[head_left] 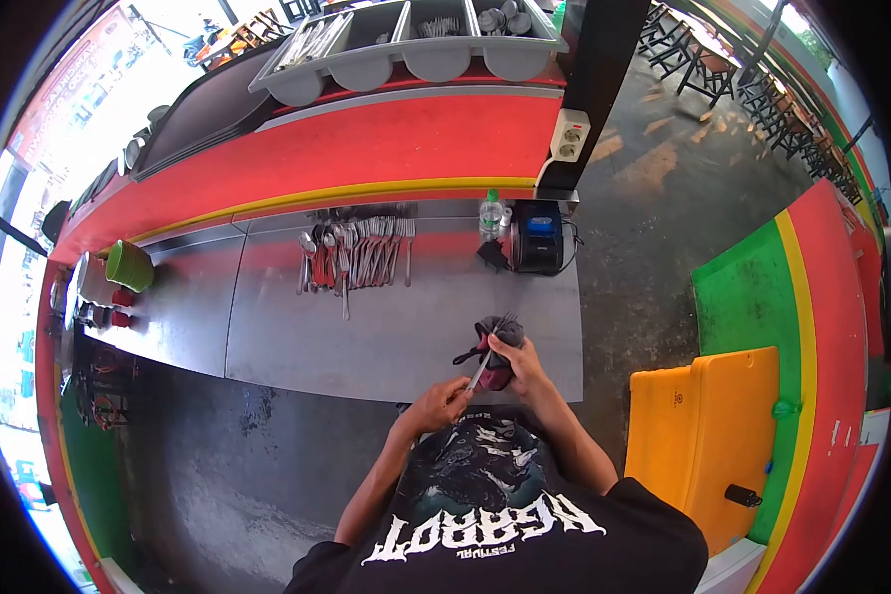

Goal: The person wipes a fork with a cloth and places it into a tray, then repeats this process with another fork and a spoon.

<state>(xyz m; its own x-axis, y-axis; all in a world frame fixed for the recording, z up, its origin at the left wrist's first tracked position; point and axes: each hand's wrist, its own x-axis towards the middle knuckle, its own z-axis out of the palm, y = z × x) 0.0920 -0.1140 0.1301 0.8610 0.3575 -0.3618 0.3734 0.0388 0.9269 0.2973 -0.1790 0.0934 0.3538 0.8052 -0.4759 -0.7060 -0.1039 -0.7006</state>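
Note:
My left hand (440, 405) is closed around the handle end of a fork (480, 370), low over the front edge of the steel counter (297, 342). In my right hand (521, 363) is a dark grey and maroon cloth (496, 373), bunched around the fork near its head. The tines point up and away from me, past the cloth. Farther back on the counter lies a spread of forks and spoons (356, 252), side by side, with one piece sticking out toward me.
Behind the cutlery are a clear bottle (490, 216) with a green cap and a black device (538, 239). A green container (130, 266) stands at the left. A grey cutlery tray (406, 48) rests on the red ledge (396, 134). Orange bins (703, 426) stand right.

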